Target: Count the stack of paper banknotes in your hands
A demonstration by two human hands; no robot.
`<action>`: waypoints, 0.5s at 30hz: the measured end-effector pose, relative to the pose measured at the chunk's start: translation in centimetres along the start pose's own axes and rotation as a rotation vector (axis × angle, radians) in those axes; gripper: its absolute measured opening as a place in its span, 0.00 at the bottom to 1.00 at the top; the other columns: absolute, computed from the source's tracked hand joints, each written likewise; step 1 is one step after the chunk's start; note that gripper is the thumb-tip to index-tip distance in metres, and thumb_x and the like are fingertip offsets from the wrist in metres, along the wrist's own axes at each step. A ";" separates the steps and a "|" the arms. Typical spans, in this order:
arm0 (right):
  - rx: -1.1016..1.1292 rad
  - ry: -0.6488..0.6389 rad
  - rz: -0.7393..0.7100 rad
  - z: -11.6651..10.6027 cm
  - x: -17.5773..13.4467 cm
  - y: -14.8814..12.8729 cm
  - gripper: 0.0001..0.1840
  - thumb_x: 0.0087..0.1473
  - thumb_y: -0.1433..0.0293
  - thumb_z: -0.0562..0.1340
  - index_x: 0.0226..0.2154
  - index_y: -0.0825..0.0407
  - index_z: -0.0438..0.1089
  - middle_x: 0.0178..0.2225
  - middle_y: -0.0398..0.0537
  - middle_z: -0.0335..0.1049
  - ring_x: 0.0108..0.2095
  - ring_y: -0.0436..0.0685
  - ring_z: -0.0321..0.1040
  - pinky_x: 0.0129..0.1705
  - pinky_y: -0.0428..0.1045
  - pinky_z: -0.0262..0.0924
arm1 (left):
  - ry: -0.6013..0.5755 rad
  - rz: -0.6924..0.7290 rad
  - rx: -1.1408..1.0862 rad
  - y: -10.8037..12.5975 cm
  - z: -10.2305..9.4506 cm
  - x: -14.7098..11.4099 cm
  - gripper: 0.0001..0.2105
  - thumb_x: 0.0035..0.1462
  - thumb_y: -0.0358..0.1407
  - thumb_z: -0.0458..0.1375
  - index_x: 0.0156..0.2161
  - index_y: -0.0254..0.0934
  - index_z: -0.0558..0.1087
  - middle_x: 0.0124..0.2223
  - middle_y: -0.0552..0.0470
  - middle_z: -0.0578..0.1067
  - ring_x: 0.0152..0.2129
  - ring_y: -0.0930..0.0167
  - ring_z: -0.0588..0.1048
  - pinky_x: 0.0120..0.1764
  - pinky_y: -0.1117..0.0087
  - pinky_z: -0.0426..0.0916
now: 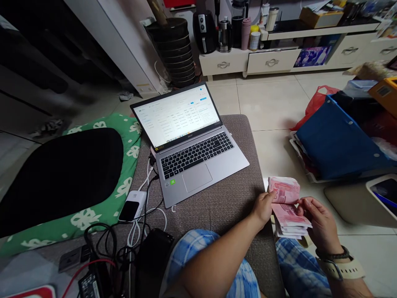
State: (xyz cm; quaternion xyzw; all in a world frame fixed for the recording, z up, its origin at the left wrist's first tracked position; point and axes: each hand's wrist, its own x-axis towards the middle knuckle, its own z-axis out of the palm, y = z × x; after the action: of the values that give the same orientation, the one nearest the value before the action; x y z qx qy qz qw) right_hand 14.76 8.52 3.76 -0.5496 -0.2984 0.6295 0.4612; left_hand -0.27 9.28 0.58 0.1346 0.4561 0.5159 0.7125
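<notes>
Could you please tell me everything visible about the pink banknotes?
The banknotes look like paper, pink with paler areas, in a stack. The far part seems bent up; several edges show at the near end. The left hand grips one side, thumb on top; the right hand touches the other. They are beside the padded seat.

Before you, glossy pale floor tiles (269,101) reach a white drawer cabinet (288,58) at the far right; your grey-brown upholstered bench (214,207) lies near.
</notes>
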 end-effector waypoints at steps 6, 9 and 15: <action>-0.012 0.054 -0.037 -0.3 0.1 0.3 0.20 0.39 0.58 0.76 0.25 0.52 0.71 0.20 0.40 0.64 0.21 0.47 0.58 0.22 0.42 0.56 | -0.047 0.045 0.009 -0.5 -0.3 0.2 0.25 0.40 0.55 0.69 0.29 0.31 0.77 0.29 0.47 0.78 0.31 0.65 0.74 0.40 0.65 0.65; 0.007 0.111 -0.067 -0.1 0.5 0.5 0.22 0.34 0.59 0.78 0.25 0.51 0.69 0.21 0.39 0.66 0.21 0.47 0.59 0.23 0.42 0.57 | -0.082 0.059 0.003 -0.4 -0.2 0.0 0.24 0.41 0.53 0.69 0.31 0.30 0.79 0.31 0.45 0.79 0.34 0.62 0.76 0.44 0.63 0.65; 0.042 0.134 -0.074 0.5 1.1 0.6 0.23 0.33 0.58 0.78 0.28 0.50 0.70 0.24 0.39 0.68 0.23 0.48 0.62 0.25 0.43 0.59 | -0.114 0.070 0.012 0.1 0.0 -0.2 0.23 0.39 0.51 0.71 0.32 0.31 0.80 0.32 0.46 0.80 0.36 0.62 0.76 0.46 0.63 0.65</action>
State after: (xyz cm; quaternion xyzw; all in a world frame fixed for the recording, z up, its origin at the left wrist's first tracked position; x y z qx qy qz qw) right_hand 14.17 9.37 2.87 -0.5693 -0.2738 0.5801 0.5143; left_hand -0.38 9.14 0.79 0.1839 0.4127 0.5294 0.7180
